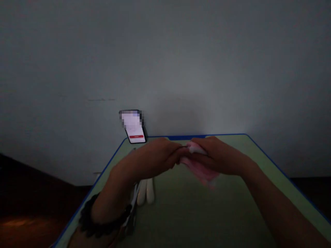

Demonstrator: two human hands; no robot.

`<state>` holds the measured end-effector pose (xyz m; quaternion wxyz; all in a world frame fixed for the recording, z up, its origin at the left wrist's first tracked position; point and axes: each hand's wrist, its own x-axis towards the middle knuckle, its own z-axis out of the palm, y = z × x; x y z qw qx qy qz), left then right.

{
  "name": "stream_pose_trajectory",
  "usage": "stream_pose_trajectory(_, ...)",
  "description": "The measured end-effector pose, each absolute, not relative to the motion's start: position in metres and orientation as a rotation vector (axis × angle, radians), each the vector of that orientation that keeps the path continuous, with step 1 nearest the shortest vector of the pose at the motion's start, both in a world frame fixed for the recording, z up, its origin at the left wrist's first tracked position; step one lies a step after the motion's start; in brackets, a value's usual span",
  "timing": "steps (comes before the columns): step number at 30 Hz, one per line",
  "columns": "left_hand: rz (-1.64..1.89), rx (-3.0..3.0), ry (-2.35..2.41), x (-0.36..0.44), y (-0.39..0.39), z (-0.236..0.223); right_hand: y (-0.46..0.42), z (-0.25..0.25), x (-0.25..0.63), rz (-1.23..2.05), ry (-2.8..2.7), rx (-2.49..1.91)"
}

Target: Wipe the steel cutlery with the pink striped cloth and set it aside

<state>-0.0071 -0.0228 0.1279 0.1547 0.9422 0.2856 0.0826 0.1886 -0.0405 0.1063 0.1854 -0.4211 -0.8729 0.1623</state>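
Observation:
Both my hands meet above the far middle of a green table (186, 210) with a blue rim. My right hand (217, 155) is closed around a small pink cloth (200, 170), which hangs below the fingers. My left hand (155, 156) is closed in a pinch at the near edge of the same cloth, beside a small white bit at its top. A dark beaded bracelet (103, 224) circles my left wrist. The scene is dim.
A phone (133, 126) with a lit screen leans against the grey wall at the table's far left corner. Two pale handles of a scissors-like tool (146, 191) lie under my left forearm. Dark floor lies to the left.

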Motion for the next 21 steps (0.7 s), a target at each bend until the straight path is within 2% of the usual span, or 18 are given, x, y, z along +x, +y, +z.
stream_pose_trajectory(4,0.232,2.616,0.821,-0.021,-0.019,0.134,-0.041,0.111,0.192,0.759,-2.475,-1.089)
stream_pose_trajectory(7,0.268,2.559,0.963,-0.040,-0.013,0.136,-0.041,0.114,0.201,0.864,-2.474,-1.093)
stream_pose_trajectory(15,0.318,2.480,1.072,-0.046,-0.013,0.135,-0.043,0.116,0.215,0.790,-2.466,-1.307)
stream_pose_trajectory(21,0.292,2.486,1.115,-0.031,-0.023,0.144,-0.046,0.116,0.202,0.760,-2.568,-1.226)
